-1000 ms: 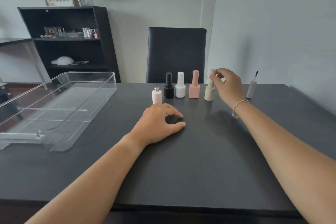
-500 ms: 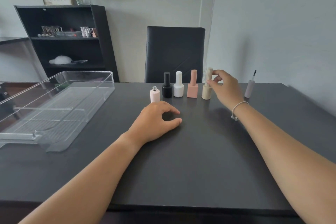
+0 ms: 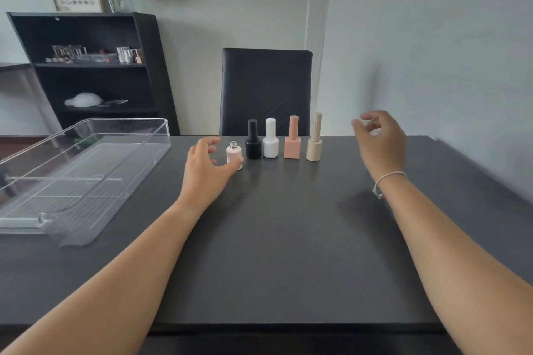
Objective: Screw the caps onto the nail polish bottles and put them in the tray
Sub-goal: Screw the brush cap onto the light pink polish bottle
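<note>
A pale pink nail polish bottle (image 3: 234,155) stands uncapped on the dark table (image 3: 288,239), its bare threaded neck showing, at the left end of a row of five. The left hand (image 3: 205,170) is cupped around it — thumb at the bottle's base on the near side, fingers spread and curved behind — though whether the grip has closed cannot be told. To the bottle's right, all capped and upright, stand a black bottle (image 3: 253,140), a white bottle (image 3: 270,139), a salmon-pink square bottle (image 3: 292,138) and a beige bottle (image 3: 314,138) with a ribbed cap. The right hand (image 3: 380,141) hangs in the air to the right of the beige bottle, apart from it, fingers loosely curled with thumb and forefinger near each other and nothing visible between them; a thin white bracelet (image 3: 388,180) circles the wrist. The clear plastic tray (image 3: 86,170) sits at the table's left side, well apart from the row. Behind the table stand a black chair (image 3: 266,89) and a black shelf unit (image 3: 86,66).
</note>
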Demonstrator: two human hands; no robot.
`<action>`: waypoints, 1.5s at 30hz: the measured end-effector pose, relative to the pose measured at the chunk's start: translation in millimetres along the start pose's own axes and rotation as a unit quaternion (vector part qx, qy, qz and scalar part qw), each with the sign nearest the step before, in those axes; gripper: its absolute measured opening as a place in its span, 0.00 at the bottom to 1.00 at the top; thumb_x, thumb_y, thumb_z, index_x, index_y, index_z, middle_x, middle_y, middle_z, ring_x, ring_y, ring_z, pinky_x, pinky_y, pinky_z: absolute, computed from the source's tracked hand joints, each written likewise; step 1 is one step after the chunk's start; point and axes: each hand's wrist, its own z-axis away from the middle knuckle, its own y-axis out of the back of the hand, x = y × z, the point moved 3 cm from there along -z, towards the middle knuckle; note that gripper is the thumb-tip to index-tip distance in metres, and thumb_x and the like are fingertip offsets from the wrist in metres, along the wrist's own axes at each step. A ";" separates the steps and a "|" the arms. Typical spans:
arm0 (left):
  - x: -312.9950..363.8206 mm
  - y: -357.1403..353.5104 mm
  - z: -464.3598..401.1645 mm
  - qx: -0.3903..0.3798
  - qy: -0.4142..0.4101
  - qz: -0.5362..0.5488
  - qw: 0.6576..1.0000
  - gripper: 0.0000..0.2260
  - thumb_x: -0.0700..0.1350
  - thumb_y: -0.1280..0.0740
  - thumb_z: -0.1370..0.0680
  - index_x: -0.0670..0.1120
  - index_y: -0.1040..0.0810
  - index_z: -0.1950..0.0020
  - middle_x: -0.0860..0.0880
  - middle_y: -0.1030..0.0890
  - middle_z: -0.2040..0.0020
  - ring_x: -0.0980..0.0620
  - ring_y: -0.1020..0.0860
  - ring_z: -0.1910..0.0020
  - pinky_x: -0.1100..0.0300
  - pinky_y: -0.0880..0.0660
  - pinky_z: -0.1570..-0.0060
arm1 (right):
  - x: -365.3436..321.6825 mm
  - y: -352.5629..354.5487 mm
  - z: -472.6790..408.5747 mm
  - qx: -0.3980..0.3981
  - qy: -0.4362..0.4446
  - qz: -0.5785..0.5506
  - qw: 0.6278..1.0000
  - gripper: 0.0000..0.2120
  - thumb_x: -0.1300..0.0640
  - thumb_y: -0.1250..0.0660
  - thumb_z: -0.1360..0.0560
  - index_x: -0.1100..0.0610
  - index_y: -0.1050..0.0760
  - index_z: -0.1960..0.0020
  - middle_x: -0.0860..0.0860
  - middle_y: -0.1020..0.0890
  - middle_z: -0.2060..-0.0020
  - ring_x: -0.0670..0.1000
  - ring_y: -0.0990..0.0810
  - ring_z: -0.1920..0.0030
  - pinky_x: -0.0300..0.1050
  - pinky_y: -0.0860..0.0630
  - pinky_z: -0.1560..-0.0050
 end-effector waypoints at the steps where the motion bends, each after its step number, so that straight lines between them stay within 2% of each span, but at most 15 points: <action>1: -2.1 -1.5 -2.4 -0.014 0.010 -0.002 1.000 0.26 0.51 0.29 0.29 0.48 0.33 0.35 0.49 0.30 0.41 0.50 0.26 0.50 0.60 0.33 0.51 | 2.9 4.6 -1.4 0.031 -0.007 0.003 0.999 0.08 0.54 0.36 0.27 0.57 0.25 0.50 0.51 0.25 0.59 0.48 0.29 0.58 0.37 0.39 0.65; 4: -4.9 -6.9 -8.6 -0.046 0.017 -0.024 0.998 0.30 0.54 0.28 0.31 0.48 0.34 0.33 0.48 0.29 0.40 0.49 0.26 0.46 0.57 0.30 0.47 | 14.0 15.6 -3.6 0.098 -0.052 0.007 0.994 0.12 0.54 0.36 0.28 0.58 0.27 0.47 0.50 0.29 0.53 0.47 0.31 0.57 0.37 0.38 0.60; 6: -6.0 -9.7 -11.8 -0.052 0.020 -0.036 0.998 0.30 0.55 0.27 0.31 0.48 0.33 0.33 0.47 0.28 0.40 0.49 0.28 0.43 0.56 0.31 0.43 | 23.2 18.1 -4.9 0.110 -0.091 0.010 0.990 0.16 0.52 0.34 0.29 0.57 0.29 0.44 0.53 0.29 0.46 0.49 0.30 0.55 0.40 0.37 0.58; 10: -7.8 -11.8 -16.5 -0.054 0.020 -0.057 0.997 0.28 0.56 0.28 0.32 0.49 0.30 0.35 0.49 0.25 0.41 0.51 0.28 0.43 0.57 0.32 0.45 | 33.5 12.9 -6.2 0.070 -0.140 0.017 0.988 0.23 0.51 0.34 0.29 0.55 0.33 0.37 0.54 0.31 0.37 0.53 0.27 0.44 0.43 0.34 0.53; 15: -8.1 -12.6 -17.8 -0.056 0.011 -0.051 0.997 0.24 0.56 0.28 0.31 0.50 0.28 0.38 0.53 0.24 0.44 0.50 0.24 0.46 0.54 0.28 0.46 | 44.5 5.4 -9.9 0.016 -0.175 0.014 0.984 0.26 0.49 0.35 0.29 0.53 0.36 0.33 0.53 0.31 0.35 0.56 0.24 0.43 0.48 0.30 0.46; 17: -9.1 -12.5 -18.3 -0.050 0.011 -0.038 0.998 0.22 0.53 0.28 0.30 0.50 0.27 0.39 0.53 0.23 0.46 0.50 0.24 0.49 0.56 0.28 0.50 | 49.1 2.6 -12.3 0.004 -0.185 0.017 0.983 0.26 0.49 0.35 0.29 0.53 0.36 0.33 0.52 0.30 0.36 0.58 0.22 0.45 0.51 0.28 0.44; 21: -8.6 -12.8 -17.9 -0.046 0.010 -0.037 0.998 0.18 0.49 0.30 0.27 0.50 0.27 0.39 0.55 0.24 0.50 0.52 0.24 0.52 0.59 0.32 0.55 | 56.2 -1.0 -16.6 -0.004 -0.196 0.016 0.980 0.23 0.51 0.37 0.28 0.54 0.35 0.34 0.53 0.25 0.40 0.58 0.22 0.45 0.51 0.27 0.43; 26: -9.0 -11.9 -17.2 -0.051 0.011 -0.029 0.998 0.17 0.48 0.31 0.27 0.49 0.26 0.39 0.54 0.23 0.50 0.52 0.24 0.52 0.59 0.31 0.54 | 63.2 -4.6 -20.3 -0.006 -0.199 0.022 0.980 0.16 0.53 0.40 0.26 0.55 0.30 0.40 0.54 0.19 0.48 0.58 0.22 0.49 0.47 0.29 0.50; 29: -7.7 -10.9 -15.1 -0.054 0.010 -0.017 0.998 0.16 0.46 0.31 0.27 0.49 0.26 0.40 0.53 0.23 0.50 0.52 0.24 0.53 0.60 0.32 0.54 | 64.7 -4.8 -22.0 -0.008 -0.187 0.038 0.982 0.10 0.54 0.43 0.26 0.53 0.27 0.48 0.54 0.21 0.55 0.56 0.25 0.54 0.44 0.33 0.56; 33: -5.2 -9.5 -12.2 -0.058 0.005 -0.003 0.998 0.14 0.45 0.30 0.27 0.48 0.25 0.42 0.53 0.23 0.50 0.53 0.24 0.54 0.61 0.32 0.54 | 66.3 -5.3 -22.1 -0.008 -0.179 0.057 0.982 0.12 0.54 0.44 0.24 0.56 0.26 0.47 0.57 0.18 0.53 0.58 0.22 0.51 0.43 0.34 0.56; 40: -0.9 -6.7 -9.3 -0.055 -0.014 0.015 0.998 0.14 0.44 0.30 0.27 0.50 0.25 0.43 0.53 0.23 0.50 0.52 0.24 0.55 0.62 0.29 0.55 | 55.0 -4.5 -18.4 -0.004 -0.158 0.044 0.986 0.12 0.53 0.44 0.25 0.56 0.27 0.46 0.57 0.18 0.54 0.58 0.22 0.54 0.44 0.32 0.58; 42: 0.8 -5.7 -8.1 -0.049 -0.019 0.029 0.998 0.12 0.44 0.30 0.27 0.51 0.25 0.44 0.54 0.23 0.52 0.54 0.24 0.56 0.64 0.29 0.58 | 42.1 -4.6 -16.0 0.000 -0.132 0.035 0.991 0.10 0.53 0.44 0.25 0.55 0.27 0.50 0.55 0.18 0.57 0.59 0.22 0.55 0.44 0.32 0.59; 45: 4.3 -4.4 -5.1 -0.048 -0.036 0.041 0.997 0.11 0.45 0.30 0.28 0.53 0.26 0.47 0.59 0.24 0.56 0.57 0.24 0.58 0.68 0.30 0.60 | 14.4 -5.9 -9.9 -0.019 -0.079 -0.012 0.997 0.06 0.54 0.41 0.27 0.55 0.28 0.57 0.49 0.23 0.67 0.57 0.22 0.61 0.43 0.32 0.64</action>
